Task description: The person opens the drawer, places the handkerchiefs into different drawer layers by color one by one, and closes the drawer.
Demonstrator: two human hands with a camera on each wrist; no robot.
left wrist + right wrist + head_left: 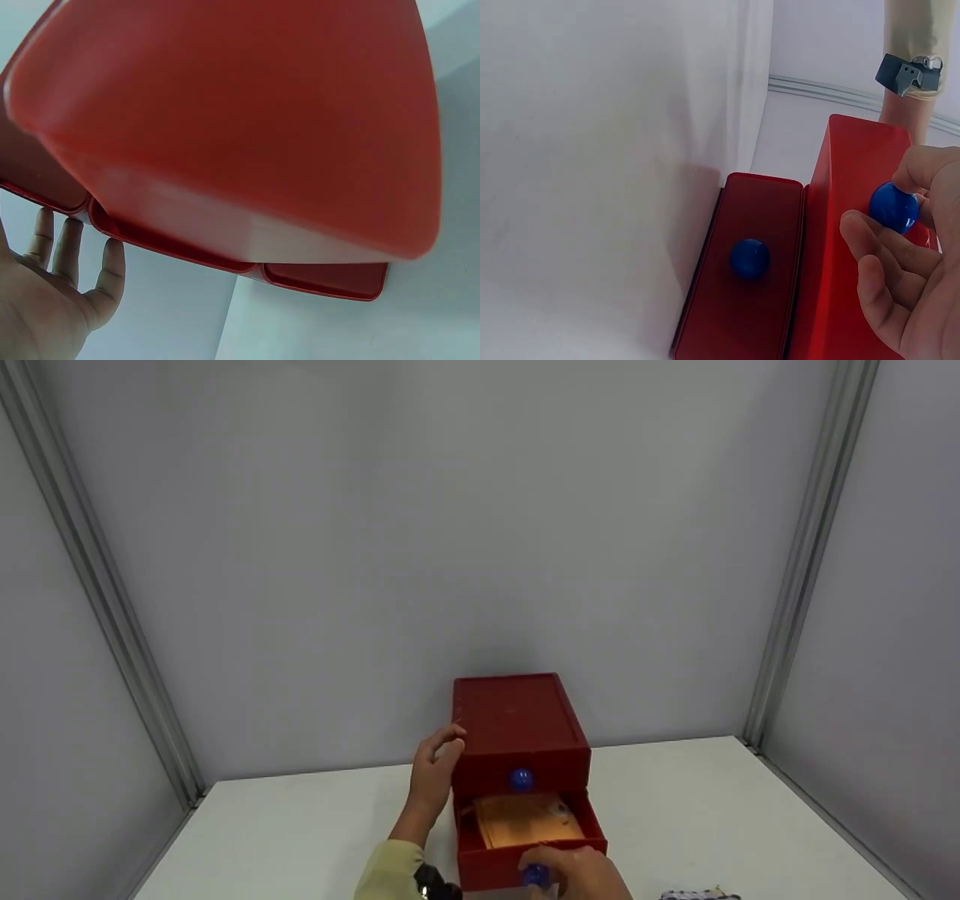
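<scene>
A red two-drawer box (517,720) stands on the white table (712,810) against the back wall. Its upper drawer is closed, with a blue knob (521,779). The lower drawer (487,868) is pulled out toward me and holds a flat yellow-orange item (525,819). My right hand (581,876) pinches the lower drawer's blue knob (894,208) between thumb and fingers. My left hand (433,776) rests flat against the box's left side (247,112), its straight fingers (67,251) touching the red wall.
Grey panel walls with aluminium posts (802,555) close in the table on three sides. A small patterned object (697,895) peeks in at the bottom right edge. Bare white tabletop lies on both sides of the box.
</scene>
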